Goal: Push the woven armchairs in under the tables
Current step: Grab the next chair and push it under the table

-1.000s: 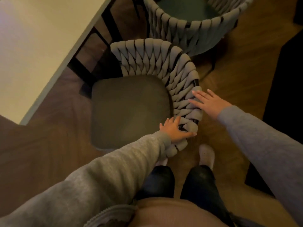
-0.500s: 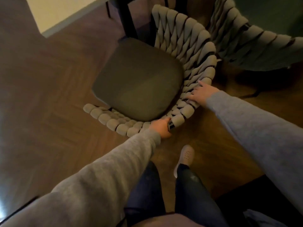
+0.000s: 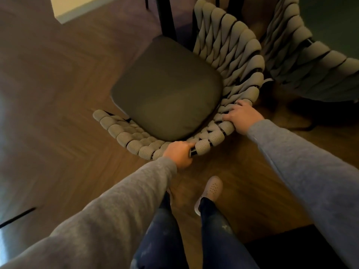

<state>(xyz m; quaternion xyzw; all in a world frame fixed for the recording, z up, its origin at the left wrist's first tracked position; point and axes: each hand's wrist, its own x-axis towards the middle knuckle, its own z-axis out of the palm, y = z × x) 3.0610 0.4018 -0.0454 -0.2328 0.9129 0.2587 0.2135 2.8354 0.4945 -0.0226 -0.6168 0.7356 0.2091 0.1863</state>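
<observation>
1. Brown wood floor (image 3: 58, 113) is laid in a zigzag pattern, and a pale table (image 3: 77, 8) corner is seen at the top left.
2. One chair (image 3: 124, 136) is stood on the floor near the table, but it is not yet under it. Its seat is pointed toward a dark table leg (image 3: 167, 18).
3. The back rim is gripped by both hands. The left hand (image 3: 179, 154) is curled round a bare dark bar, and the right hand (image 3: 240, 115) is curled over the thick bands.
4. A second chair (image 3: 303, 61) is parked just beside it on the right. Whether the two touch cannot be told.
5. The table leg could be bumped if the chair is pushed straight ahead.
6. The right hand could be squeezed between the two chairs, since little room is left there.
7. The chair back is made of fat, soft-looking grey bands woven round a dark frame. The cushion (image 3: 167, 90) is dark, smooth and square, with round corners.
</observation>
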